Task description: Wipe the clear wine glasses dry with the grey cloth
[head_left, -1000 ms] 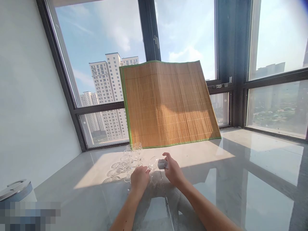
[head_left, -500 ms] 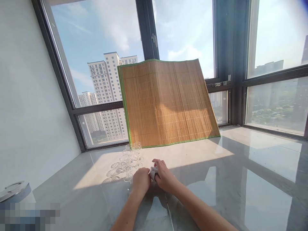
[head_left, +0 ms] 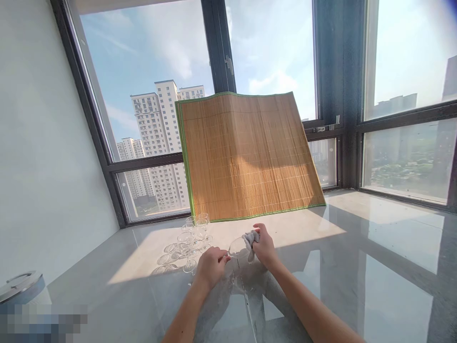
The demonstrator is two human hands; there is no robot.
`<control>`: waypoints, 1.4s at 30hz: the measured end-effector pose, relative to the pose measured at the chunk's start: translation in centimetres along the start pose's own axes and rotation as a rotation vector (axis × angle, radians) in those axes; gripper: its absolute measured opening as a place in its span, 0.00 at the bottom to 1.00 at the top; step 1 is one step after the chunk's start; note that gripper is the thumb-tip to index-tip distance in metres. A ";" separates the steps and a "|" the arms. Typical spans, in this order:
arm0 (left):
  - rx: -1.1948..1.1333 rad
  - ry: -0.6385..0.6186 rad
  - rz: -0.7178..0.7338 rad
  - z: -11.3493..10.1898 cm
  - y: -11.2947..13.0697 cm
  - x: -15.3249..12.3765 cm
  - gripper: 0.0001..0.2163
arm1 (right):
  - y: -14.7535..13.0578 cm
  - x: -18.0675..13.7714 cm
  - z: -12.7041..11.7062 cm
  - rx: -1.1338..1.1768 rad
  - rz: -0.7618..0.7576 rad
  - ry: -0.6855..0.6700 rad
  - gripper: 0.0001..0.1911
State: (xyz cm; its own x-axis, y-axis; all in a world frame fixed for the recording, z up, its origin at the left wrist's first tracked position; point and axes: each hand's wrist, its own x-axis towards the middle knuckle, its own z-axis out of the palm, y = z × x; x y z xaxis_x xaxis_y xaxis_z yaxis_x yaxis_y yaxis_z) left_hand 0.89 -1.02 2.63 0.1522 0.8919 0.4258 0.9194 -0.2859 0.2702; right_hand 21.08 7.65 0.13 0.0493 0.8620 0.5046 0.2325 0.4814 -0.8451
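Right of the standing glasses [head_left: 186, 242], the left hand [head_left: 210, 267] pinches a clear glass [head_left: 237, 247] by its narrow end, the right hand [head_left: 264, 246] clutches a cloth [head_left: 251, 238] at its bowl; hard twisting could snap it

Place: high-rise room, likely a home | dark-framed windows [head_left: 221, 45] behind bamboo mat [head_left: 246, 157] | apartment towers [head_left: 167, 119] outside, left of mat | glossy surface [head_left: 339, 267] before mat

Single head cam, facing forward-down; bare left hand [head_left: 210, 267], bare right hand [head_left: 264, 247] near, lower centre; dark-framed glass windows [head_left: 220, 45] beyond, top.
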 end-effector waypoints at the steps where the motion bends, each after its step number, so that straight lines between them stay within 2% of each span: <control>1: -0.020 0.018 -0.009 0.0 0.1 0.0 0.13 | 0.2 0.0 0.2 0.023 0.032 0.006 0.25; 4: -0.035 0.037 -0.046 0.0 0.2 -0.1 0.14 | 0.0 -0.3 0.7 0.139 0.113 -0.054 0.25; 8: 0.013 0.067 -0.106 -0.1 -0.1 -0.1 0.15 | -1.8 -0.9 0.5 0.372 0.268 -0.148 0.21; 13: 0.072 0.062 -0.118 -0.3 -0.2 -0.2 0.12 | -3.7 -1.2 -0.1 0.515 0.283 -0.183 0.19; 17: 0.079 0.028 -0.026 -0.2 0.1 -0.2 0.12 | -3.0 -0.9 0.2 0.520 0.241 -0.147 0.23; 21: 0.116 -0.021 0.026 -0.1 0.4 -0.2 0.11 | -1.7 -0.7 0.5 0.346 0.300 -0.054 0.32; 23: 0.143 -0.021 0.004 -0.2 0.4 -0.2 0.10 | -1.4 -0.8 0.4 0.260 0.383 -0.085 0.32; 26: 0.158 0.002 -0.013 -0.3 0.3 -0.2 0.10 | -1.6 -1.2 0.2 0.277 0.484 -0.226 0.27; 28: 0.149 0.010 -0.011 -0.3 0.3 -0.2 0.10 | -1.8 -1.3 0.1 0.313 0.472 -0.277 0.24; 32: 0.082 -0.027 -0.050 0.0 0.4 -0.3 0.12 | -2.3 -1.0 0.0 0.276 0.303 -0.164 0.22; 34: 0.039 -0.045 -0.076 0.1 0.4 -0.3 0.13 | -2.5 -0.8 -0.2 0.274 0.254 -0.154 0.23; 37: -0.034 -0.061 -0.091 0.1 0.2 -0.2 0.14 | -3.2 -0.6 -0.9 0.345 0.267 -0.260 0.23; 42: -0.099 -0.045 -0.022 -0.2 0.2 -0.2 0.14 | -3.8 -0.1 -2.6 0.509 0.325 -0.501 0.24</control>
State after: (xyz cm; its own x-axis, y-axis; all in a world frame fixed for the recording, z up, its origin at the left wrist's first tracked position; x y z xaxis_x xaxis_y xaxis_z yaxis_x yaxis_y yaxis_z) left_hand 0.93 -1.34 2.81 0.1509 0.9124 0.3804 0.8827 -0.2976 0.3636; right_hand 22.74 5.31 3.71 -0.4337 0.8827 0.1807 -0.1987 0.1019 -0.9747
